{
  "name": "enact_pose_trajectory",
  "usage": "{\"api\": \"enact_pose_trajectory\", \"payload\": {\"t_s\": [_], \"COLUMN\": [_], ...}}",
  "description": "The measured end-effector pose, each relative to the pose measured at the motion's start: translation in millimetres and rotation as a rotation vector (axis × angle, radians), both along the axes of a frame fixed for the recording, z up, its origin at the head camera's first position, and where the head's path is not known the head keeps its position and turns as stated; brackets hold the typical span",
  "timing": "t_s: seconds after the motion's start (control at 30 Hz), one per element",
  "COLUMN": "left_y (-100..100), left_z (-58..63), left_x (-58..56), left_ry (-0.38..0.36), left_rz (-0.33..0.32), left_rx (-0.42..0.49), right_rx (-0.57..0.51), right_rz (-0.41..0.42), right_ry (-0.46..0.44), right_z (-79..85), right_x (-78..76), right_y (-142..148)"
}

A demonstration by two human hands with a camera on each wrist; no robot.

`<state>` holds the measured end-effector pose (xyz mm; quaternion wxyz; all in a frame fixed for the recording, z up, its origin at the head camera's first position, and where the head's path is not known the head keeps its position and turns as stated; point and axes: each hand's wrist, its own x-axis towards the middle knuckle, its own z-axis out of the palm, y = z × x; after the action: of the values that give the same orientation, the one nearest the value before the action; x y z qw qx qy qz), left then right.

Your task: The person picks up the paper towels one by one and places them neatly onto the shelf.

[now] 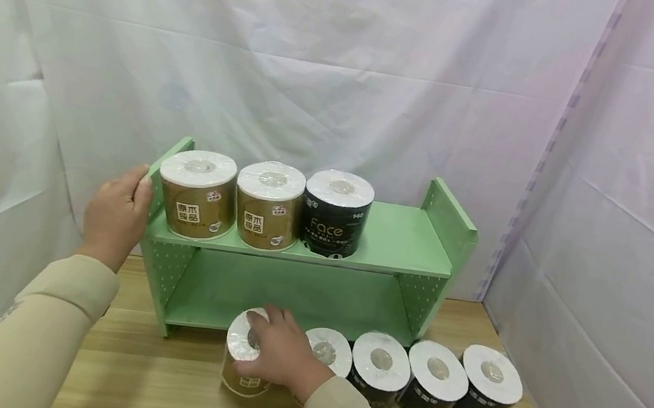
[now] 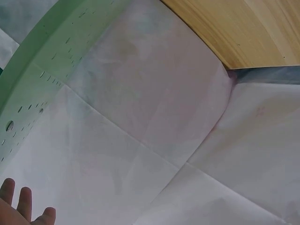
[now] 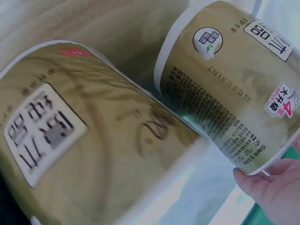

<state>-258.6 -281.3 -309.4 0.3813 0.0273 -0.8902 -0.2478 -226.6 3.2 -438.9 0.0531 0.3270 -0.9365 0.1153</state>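
Note:
My left hand (image 1: 117, 216) grips the top edge of the left side panel of a green two-level shelf (image 1: 408, 239). In the left wrist view, several spread fingertips (image 2: 24, 202) show beside the perforated panel (image 2: 51, 70). My right hand (image 1: 287, 356) reaches over a gold-wrapped toilet paper roll (image 1: 238, 366) in front of the shelf and holds its white top. The right wrist view shows thumb and fingers at the rim of this roll (image 3: 225, 89). Another gold roll (image 3: 98, 136) stands beside it, its body hidden by my right arm in the head view.
On the upper level stand two gold rolls (image 1: 198, 200) (image 1: 267, 212) and a black roll (image 1: 333, 223). Several black rolls (image 1: 378, 379) line up on the wooden table (image 1: 153, 391) to the right. White cloth (image 1: 320, 87) hangs behind and at both sides.

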Motion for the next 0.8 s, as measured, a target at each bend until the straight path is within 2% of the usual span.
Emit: {"api": "enact_pose_trajectory", "payload": {"t_s": [0.23,0.6,0.8], "left_y": [-1.4,-2.5,-1.5], "left_z": [0.2,-1.1,0.0], "left_x": [0.2,0.6,0.4], "left_ry": [0.009,-0.001,0.027], "left_rz": [-0.005,-0.005,-0.019], "left_rx": [-0.003,-0.003,-0.008], "right_rx": [-0.013,-0.052,-0.058], "right_rz": [0.029,0.028,0.008], "right_ry": [0.039,0.067,0.054], "right_z": [16.1,40.1,55.2], "right_x": [2.7,9.8,14.0], "right_y": [1.3,8.5,20.2]}}
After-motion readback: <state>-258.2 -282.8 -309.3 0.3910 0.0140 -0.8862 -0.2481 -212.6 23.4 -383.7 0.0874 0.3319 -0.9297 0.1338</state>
